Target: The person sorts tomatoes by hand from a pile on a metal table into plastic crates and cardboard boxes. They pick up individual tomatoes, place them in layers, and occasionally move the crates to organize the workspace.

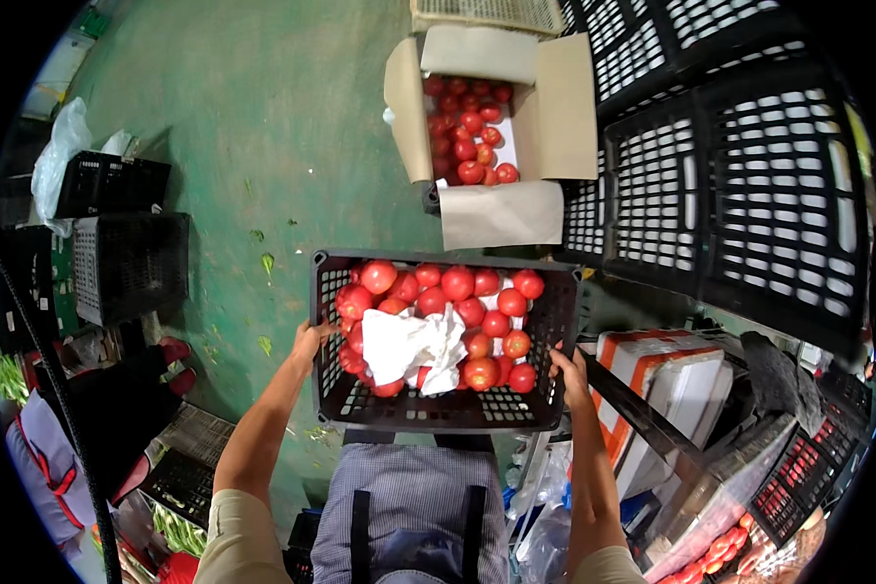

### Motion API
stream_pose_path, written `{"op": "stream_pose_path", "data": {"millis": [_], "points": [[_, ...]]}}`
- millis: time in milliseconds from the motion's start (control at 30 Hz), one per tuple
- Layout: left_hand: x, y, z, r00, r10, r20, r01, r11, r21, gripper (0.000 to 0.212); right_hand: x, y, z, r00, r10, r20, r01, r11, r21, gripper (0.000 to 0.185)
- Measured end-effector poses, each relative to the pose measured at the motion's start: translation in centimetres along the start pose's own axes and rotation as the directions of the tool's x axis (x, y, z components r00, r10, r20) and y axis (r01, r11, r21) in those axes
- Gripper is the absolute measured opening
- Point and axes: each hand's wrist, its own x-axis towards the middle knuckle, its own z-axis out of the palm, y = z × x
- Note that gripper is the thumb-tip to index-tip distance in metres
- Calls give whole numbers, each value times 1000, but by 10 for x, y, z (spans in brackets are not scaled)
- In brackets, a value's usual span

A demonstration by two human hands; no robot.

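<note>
A black plastic crate (438,420) is held level in front of my body, gripped at both short ends. My left hand (312,339) has its fingers through the left end wall, and my right hand (571,371) is curled over the right end. Inside lie many red tomatoes (457,283), with crumpled white paper (409,343) on top of them left of centre. Beyond the crate, an open cardboard box (566,109) contains more tomatoes (471,121) on a white lining.
Tall stacks of black crates (657,193) rise at the right. White foam boxes with orange tape (657,372) stand below them. Black crates (131,263) are stacked on the left, near another person (102,409). Leaf scraps (266,264) lie on the green floor (263,131).
</note>
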Motion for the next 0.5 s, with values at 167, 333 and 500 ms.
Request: {"op": "stream_pose_path", "data": {"millis": [167,333,500], "points": [[83,-34,13,999,-40,14,40,999,-7,26,86,23,14,999,-18,-42,15,997,-71,19],[142,-48,23,999,-30,-41,29,999,-22,26,164,42,31,997,-70,-43,65,993,-100,23],[200,-58,12,999,15,-50,-16,1000,-10,27,227,39,55,998,-15,-65,6,992,-125,34]]}}
